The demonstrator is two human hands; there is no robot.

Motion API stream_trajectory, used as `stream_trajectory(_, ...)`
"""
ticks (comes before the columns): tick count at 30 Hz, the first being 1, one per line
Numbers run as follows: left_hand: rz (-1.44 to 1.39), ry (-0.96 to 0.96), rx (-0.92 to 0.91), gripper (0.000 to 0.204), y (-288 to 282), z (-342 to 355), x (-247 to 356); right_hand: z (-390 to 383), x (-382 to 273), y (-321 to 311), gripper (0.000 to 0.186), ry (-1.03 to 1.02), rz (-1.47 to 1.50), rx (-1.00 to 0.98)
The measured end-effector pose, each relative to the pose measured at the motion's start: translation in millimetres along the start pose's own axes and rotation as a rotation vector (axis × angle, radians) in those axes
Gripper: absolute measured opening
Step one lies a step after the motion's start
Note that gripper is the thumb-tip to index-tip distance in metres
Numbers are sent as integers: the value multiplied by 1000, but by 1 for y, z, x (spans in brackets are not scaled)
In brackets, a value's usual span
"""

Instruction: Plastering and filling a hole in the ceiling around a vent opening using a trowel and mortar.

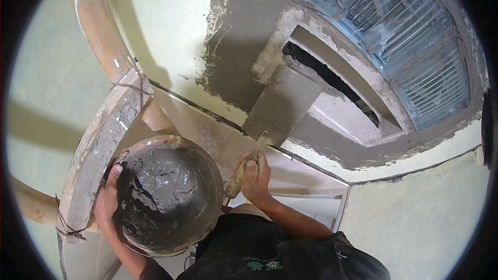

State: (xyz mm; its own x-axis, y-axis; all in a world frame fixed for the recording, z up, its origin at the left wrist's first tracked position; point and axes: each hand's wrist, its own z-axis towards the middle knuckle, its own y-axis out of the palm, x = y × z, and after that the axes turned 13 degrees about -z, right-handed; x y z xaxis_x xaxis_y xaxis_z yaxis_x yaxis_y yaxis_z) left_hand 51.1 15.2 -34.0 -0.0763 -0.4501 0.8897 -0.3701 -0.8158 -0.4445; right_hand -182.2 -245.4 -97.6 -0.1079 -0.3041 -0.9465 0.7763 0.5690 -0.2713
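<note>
My left hand (107, 199) is closed on the left side of a round bucket (211, 158), its thumb over the rim. Wet, dark grey mortar (166, 179) lies inside, glossy and lumpy in the middle. To the right, my right hand (255, 176) is wrapped round the wooden handle of a trowel (282, 101). The trowel's broad, mortar-coated blade reaches up to the grey plastered patch (238, 46), its far end at the lower edge of a long slot (332, 78). Whether the blade presses flat on the plaster, I cannot tell.
A blue plastic-covered grille (436, 78) sits beyond the slot, in rough plaster. On the left, a mortar-stained plank (98, 161) is tied with wire to round wooden poles (93, 15). Pale green walls (415, 218) surround the work, and a door frame (340, 205) shows below.
</note>
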Motion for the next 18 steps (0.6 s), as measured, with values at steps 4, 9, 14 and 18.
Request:
stream_trajectory(4,37,13,28,44,4,2,-7,-4,18,-15,25,-64,-342,58)
stream_trajectory(9,11,-4,31,46,3,2,-4,-32,14,-73,20,-2,-676,23)
stream_trajectory(14,-2,-45,26,56,-2,3,-16,-32,-50,-141,12,-99,-957,4)
stream_trajectory(18,-42,-93,16,55,0,3,-15,-13,-127,-178,16,-36,-1165,-95)
